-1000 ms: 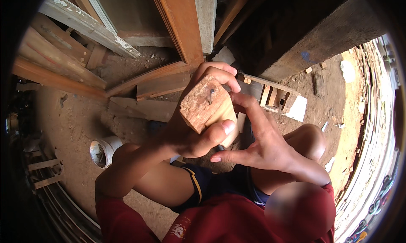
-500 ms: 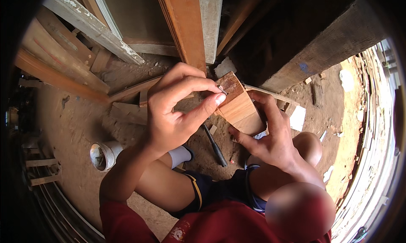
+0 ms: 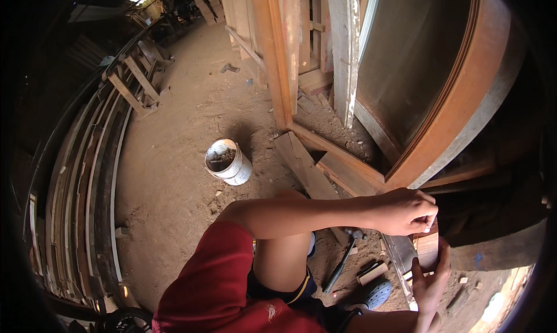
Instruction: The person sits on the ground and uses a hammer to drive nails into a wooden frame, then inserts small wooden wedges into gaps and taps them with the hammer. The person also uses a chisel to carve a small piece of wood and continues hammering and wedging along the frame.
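Note:
My left hand (image 3: 404,211) reaches across to the right with its fingers curled closed. It is over the upper end of a small wooden block (image 3: 428,250), and what its fingertips pinch is hidden. My right hand (image 3: 430,283) grips the lower part of that block, thumb on one side and fingers on the other. On the dirt below lies a hammer (image 3: 341,264) with a dark handle, left of the block. Beside the hammer, close to my blue clog (image 3: 377,293), is a small wood offcut (image 3: 372,273).
A white bucket (image 3: 235,169) with bits of material inside stands on the dirt floor. Wooden frames and a dark panel (image 3: 415,72) lean upright ahead. Long boards (image 3: 87,199) are stacked along the left. A thick beam (image 3: 493,253) lies beyond my right hand.
The view has swung to the left, so my hands and the block now appear at the lower right. My left fingers, which pinched a small nail-like metal piece, now curl over the block's end.

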The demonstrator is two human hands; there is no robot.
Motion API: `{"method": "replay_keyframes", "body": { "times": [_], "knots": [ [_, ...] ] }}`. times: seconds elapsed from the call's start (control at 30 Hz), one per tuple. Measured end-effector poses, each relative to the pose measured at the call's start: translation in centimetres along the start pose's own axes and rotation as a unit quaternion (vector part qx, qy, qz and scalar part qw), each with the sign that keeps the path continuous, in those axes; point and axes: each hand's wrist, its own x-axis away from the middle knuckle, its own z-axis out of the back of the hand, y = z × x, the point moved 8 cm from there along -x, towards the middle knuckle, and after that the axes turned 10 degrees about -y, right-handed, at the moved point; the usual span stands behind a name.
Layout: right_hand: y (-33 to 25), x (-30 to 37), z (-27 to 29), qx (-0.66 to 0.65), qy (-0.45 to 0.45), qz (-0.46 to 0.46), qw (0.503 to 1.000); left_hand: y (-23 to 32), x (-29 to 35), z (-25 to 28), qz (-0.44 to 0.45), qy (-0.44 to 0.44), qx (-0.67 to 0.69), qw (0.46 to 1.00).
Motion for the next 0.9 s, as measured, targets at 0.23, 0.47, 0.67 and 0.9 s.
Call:
{"method": "replay_keyframes", "body": {
  "times": [0.23, 0.47, 0.67, 0.9],
  "knots": [
    [-1.3, -0.7, -0.6, 0.026, -0.06, 0.0, 0.998, 0.4, 1.1, -0.7, 0.013, -0.085, -0.12, 0.989],
    [-0.3, -0.1, -2.3, 0.053, -0.154, 0.033, 0.986, 0.4, 3.8, -4.4, -0.029, -0.12, -0.236, 0.964],
    [-1.3, -1.4, -2.2, 0.1, -0.176, 0.036, 0.979, -1.0, 4.7, -4.0, 0.075, -0.162, -0.217, 0.96],
    [-3.3, -0.7, -2.4, 0.132, -0.205, 0.04, 0.969, 0.6, 6.0, -3.2, 0.126, -0.248, -0.149, 0.949]
  ]
}}
